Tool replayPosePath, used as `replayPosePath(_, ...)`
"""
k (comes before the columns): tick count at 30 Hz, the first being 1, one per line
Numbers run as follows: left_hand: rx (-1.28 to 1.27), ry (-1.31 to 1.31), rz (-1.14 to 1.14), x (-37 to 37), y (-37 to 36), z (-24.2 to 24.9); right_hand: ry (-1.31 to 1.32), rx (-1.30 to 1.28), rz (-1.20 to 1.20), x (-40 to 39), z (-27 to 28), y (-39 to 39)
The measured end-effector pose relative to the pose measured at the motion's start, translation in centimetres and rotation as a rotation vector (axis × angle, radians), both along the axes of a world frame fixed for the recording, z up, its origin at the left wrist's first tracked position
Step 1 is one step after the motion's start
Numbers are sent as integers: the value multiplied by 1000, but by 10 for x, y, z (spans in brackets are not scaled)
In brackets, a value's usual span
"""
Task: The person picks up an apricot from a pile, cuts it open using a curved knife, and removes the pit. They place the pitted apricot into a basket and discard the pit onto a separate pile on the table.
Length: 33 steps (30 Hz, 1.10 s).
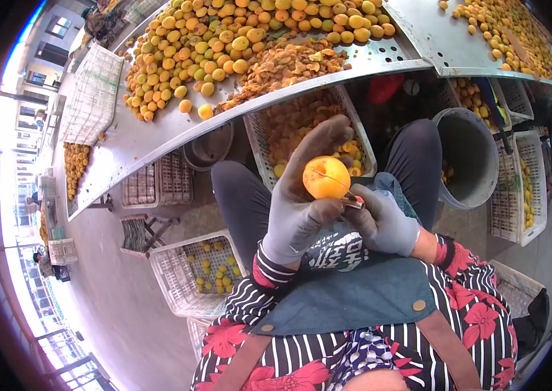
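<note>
My left hand [295, 208], in a grey glove, holds a yellow-orange fruit [325, 177] up over my lap. A dark line, like a cut, runs across the top of the fruit. My right hand [387, 218], also gloved, pinches a small tool [354, 201] with a bit of red on it, its tip against the fruit's lower right side. Behind my hands a white crate [258, 144] between my knees holds orange fruit pieces. On the metal table [178, 140] ahead lie a heap of whole fruits [191, 49] and a pile of brownish peelings or pieces [289, 65].
A grey bucket [475, 163] stands beside my right knee, with crates of fruit [527, 189] farther right. At the lower left, a white crate [178, 296] holds several yellow-green fruits, near a folding stool [136, 234]. A tilted crate [90, 91] rests on the table's left end.
</note>
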<state>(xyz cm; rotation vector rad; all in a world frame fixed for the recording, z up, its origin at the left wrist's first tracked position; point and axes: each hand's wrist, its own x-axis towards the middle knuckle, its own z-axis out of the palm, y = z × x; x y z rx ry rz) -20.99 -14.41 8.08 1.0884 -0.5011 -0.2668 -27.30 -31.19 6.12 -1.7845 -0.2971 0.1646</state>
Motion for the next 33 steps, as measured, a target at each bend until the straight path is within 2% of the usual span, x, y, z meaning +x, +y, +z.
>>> replayPosePath(2, -205, 239, -95, -5, -11, 8, -18, -36, -30, -1, -2, 2)
replayPosePath(4, -188, 216, -64, -4, -12, 7, -38, -72, -67, -2, 0, 2)
replayPosePath(6, -49, 23, -5, 1, -6, 2, 9, -39, -69, -3, 5, 4)
replayPosePath(7, -47, 23, -5, 2, -6, 0, 9, -37, -69, -3, 3, 3)
replayPosePath(9, 157, -156, 28, 2, -7, -3, 56, -33, -66, -2, -2, 3)
replayPosePath(13, 178, -179, 140, 0, -14, 1, 89, -68, -60, -1, -3, 2)
replayPosePath(15, 239, -264, 232, -2, -15, 6, -18, -56, -82, -3, -12, 5)
replayPosePath(19, 233, -295, 243, 4, -13, 0, -13, -73, -70, 1, -5, 4)
replayPosePath(22, 88, -219, 243, 10, -8, 3, 105, -28, -32, 1, -4, -1)
replayPosePath(24, -174, 31, 269, 12, -1, 10, 67, 77, -107, -9, -14, -6)
replayPosePath(25, -239, 83, 236, 13, -1, 9, 89, 194, -218, -11, -16, -9)
replayPosePath(26, -238, 85, 240, 12, 0, 6, 37, 149, -223, -8, -29, -21)
replayPosePath(28, -251, 246, -27, 5, -3, 0, -116, 158, -238, 9, 2, -22)
replayPosePath(29, -237, 300, -70, 1, -7, 3, -112, 152, -252, 20, 13, -21)
replayPosePath(31, -222, 295, -117, -3, -10, 5, -444, -137, -78, 42, 28, -21)
replayPosePath(33, -176, 253, -154, -3, -12, 4, -501, -138, -20, 50, 20, -22)
